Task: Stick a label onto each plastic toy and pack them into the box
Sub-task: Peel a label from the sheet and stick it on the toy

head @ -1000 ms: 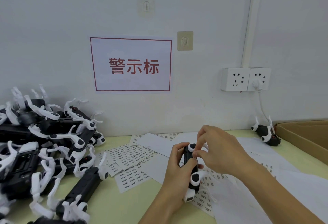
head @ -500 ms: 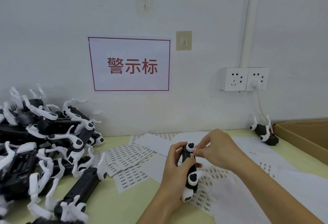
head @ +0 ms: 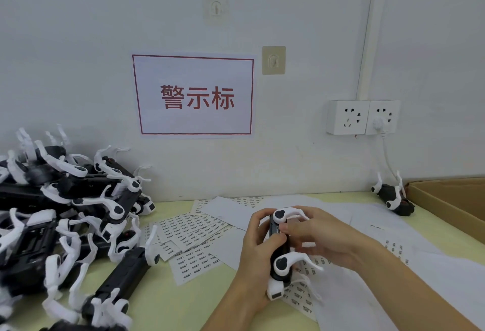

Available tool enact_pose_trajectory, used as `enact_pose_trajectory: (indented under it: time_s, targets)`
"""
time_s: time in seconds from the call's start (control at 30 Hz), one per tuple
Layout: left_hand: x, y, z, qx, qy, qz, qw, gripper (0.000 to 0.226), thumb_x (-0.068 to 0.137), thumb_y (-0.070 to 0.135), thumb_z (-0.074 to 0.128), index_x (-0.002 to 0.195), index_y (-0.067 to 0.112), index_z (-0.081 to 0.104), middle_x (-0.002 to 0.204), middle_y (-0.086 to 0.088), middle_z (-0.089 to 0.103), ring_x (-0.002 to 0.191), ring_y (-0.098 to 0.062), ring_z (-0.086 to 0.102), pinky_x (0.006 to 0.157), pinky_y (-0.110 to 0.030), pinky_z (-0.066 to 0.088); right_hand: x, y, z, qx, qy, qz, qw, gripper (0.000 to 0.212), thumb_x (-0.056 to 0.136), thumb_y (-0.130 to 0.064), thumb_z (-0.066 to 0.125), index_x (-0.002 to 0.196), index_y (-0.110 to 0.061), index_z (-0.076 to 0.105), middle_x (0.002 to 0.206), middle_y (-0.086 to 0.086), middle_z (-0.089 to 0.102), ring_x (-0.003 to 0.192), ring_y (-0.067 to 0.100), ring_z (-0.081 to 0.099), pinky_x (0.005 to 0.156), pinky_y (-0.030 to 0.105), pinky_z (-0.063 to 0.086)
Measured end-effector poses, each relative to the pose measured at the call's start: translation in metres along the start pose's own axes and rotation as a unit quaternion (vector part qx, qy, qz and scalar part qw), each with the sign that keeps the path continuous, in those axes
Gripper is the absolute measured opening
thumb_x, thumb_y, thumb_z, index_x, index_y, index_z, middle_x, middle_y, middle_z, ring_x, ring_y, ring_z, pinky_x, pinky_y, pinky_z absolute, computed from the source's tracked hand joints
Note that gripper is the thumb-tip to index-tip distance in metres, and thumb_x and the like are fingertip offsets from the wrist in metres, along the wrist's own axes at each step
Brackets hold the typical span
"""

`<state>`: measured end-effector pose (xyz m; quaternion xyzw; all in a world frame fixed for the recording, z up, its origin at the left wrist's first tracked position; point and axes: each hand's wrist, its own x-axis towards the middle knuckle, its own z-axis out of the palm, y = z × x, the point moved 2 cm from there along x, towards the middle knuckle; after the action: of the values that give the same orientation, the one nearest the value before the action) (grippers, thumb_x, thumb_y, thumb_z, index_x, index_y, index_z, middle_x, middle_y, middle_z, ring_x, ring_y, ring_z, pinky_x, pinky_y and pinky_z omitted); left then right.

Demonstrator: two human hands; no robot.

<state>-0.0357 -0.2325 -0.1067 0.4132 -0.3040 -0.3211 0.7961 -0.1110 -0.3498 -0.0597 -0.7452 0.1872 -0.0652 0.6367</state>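
I am holding a black-and-white plastic toy [head: 279, 245] upright just right of the frame's centre, low over the desk [head: 162, 302]. My left hand [head: 256, 257] is wrapping its fingers round the toy's left flank, grasping the black body. My right hand [head: 319, 236] is lying against the toy's right side, its fingertips [head: 284, 229] pinching or pressing at the upper body just under the top white wheel; whether a label sits beneath them I cannot tell.

Under and around my hands, label sheets [head: 194, 236] are lying scattered with blank backing paper [head: 367, 278] spreading toward the lower right. A heap of toys [head: 65, 215] is filling the left side of the frame, touching the sheets' left edge. At the right edge the cardboard box [head: 446, 199] is standing open, with a single toy [head: 392, 195] lying just beside its near corner. On the wall, a red-bordered sign [head: 193, 96] is hanging above the sheets, and sockets [head: 363, 117] are sitting at upper right.
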Motion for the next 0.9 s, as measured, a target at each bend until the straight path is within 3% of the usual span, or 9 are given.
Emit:
enact_pose_trajectory:
  time_s: [0.13, 0.23, 0.4, 0.6, 0.77, 0.9]
  targets:
    - [0.000, -0.001, 0.000, 0.015, -0.004, 0.011, 1.000, 0.042, 0.075, 0.004, 0.061, 0.116, 0.014, 0.059, 0.120, -0.024, 0.063, 0.089, -0.038, 0.063, 0.079, -0.051, 0.050, 0.003, 0.002, -0.003, 0.044, -0.039, -0.002, 0.998, 0.015, 0.092, -0.009, 0.063, 0.104, -0.012, 0.071, 0.096, 0.006, 0.067, 0.087, 0.021, 0.058, 0.080, 0.032, 0.046]
    - [0.001, 0.000, 0.000, 0.011, -0.001, 0.007, 1.000, 0.039, 0.076, 0.005, 0.060, 0.114, 0.014, 0.061, 0.117, -0.022, 0.065, 0.084, -0.036, 0.064, 0.069, -0.043, 0.055, 0.002, 0.004, -0.007, 0.063, -0.047, 0.000, 0.997, 0.020, 0.095, -0.005, 0.059, 0.103, -0.016, 0.074, 0.099, 0.004, 0.070, 0.087, 0.019, 0.063, 0.078, 0.028, 0.050]
    - [0.001, -0.001, 0.000, 0.011, 0.029, -0.013, 0.999, 0.022, 0.093, 0.002, 0.058, 0.106, 0.018, 0.065, 0.106, -0.021, 0.070, 0.082, -0.032, 0.069, 0.064, -0.038, 0.056, 0.001, 0.004, -0.013, 0.036, -0.056, -0.010, 0.998, 0.023, 0.095, -0.003, 0.057, 0.106, -0.014, 0.074, 0.095, 0.003, 0.071, 0.084, 0.019, 0.066, 0.084, 0.034, 0.048]
    - [0.002, 0.001, 0.000, 0.047, 0.066, -0.046, 0.996, 0.019, 0.091, 0.011, 0.058, 0.102, 0.024, 0.066, 0.084, -0.011, 0.071, 0.065, -0.027, 0.066, 0.053, -0.032, 0.053, 0.002, 0.003, -0.010, 0.012, -0.039, -0.019, 0.999, 0.023, 0.095, -0.004, 0.059, 0.108, -0.015, 0.074, 0.098, 0.006, 0.071, 0.090, 0.023, 0.066, 0.090, 0.041, 0.050]
    - [0.000, 0.005, 0.003, -0.029, 0.060, -0.054, 0.996, 0.022, 0.089, 0.004, 0.054, 0.102, 0.016, 0.066, 0.083, -0.018, 0.067, 0.065, -0.032, 0.063, 0.054, -0.034, 0.053, 0.002, 0.003, -0.009, 0.034, -0.048, -0.025, 0.998, 0.019, 0.094, -0.008, 0.062, 0.109, -0.012, 0.073, 0.103, 0.009, 0.072, 0.098, 0.025, 0.068, 0.096, 0.044, 0.047]
    - [-0.002, 0.006, 0.004, -0.056, 0.042, -0.045, 0.997, 0.022, 0.090, 0.002, 0.054, 0.106, 0.013, 0.064, 0.091, -0.022, 0.068, 0.070, -0.033, 0.063, 0.058, -0.036, 0.054, 0.001, 0.002, -0.006, 0.017, -0.056, -0.036, 0.998, 0.019, 0.090, -0.018, 0.072, 0.109, -0.018, 0.073, 0.108, 0.007, 0.073, 0.099, 0.021, 0.070, 0.093, 0.036, 0.051]
